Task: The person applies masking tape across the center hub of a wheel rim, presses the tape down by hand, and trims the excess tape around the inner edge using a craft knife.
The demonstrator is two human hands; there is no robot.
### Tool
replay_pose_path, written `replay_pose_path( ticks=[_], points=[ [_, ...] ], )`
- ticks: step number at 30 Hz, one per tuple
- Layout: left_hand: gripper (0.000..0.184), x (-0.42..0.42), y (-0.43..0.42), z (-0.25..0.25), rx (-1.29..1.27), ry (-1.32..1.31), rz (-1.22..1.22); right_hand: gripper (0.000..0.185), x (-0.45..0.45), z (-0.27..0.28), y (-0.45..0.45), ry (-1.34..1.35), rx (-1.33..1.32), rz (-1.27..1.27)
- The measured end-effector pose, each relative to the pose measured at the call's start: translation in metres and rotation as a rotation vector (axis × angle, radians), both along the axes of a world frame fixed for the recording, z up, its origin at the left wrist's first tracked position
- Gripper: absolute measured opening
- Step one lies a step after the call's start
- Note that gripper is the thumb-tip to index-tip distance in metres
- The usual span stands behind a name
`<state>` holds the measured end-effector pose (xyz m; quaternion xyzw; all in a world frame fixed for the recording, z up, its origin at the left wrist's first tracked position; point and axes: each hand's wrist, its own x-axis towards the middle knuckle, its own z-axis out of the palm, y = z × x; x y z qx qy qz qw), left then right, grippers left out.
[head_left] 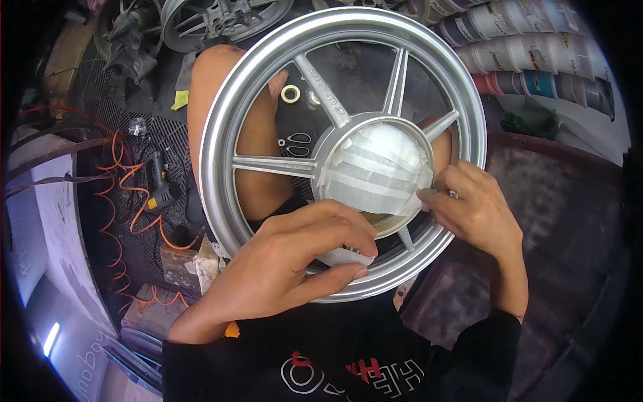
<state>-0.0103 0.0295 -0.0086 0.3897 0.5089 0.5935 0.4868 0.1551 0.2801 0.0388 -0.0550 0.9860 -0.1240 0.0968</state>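
Observation:
A silver spoked wheel rim leans across my lap. Overlapping strips of white masking tape cover most of its round hub opening, leaving the lower part of the hub ring bare. My left hand is closed around a roll of masking tape below the hub, mostly hidden by the fingers. At the hub's right edge, my right hand pinches at the end of the tape strips, thumb and index finger pressed together near the ring.
On the dark floor beyond the rim lie another tape roll and scissors. More wheels stand at the back. An orange coiled air hose and a spray tool are at left. Labelled tubs are stacked at upper right.

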Motion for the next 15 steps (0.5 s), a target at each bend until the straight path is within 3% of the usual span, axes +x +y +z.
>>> replay_pose_path(
  ticks=[15],
  points=[
    [0.022,0.0008,0.0014,0.0003,-0.012,-0.009,-0.002,0.020,-0.0041,-0.0077,0.0047,-0.017,-0.029,0.054]
  ],
)
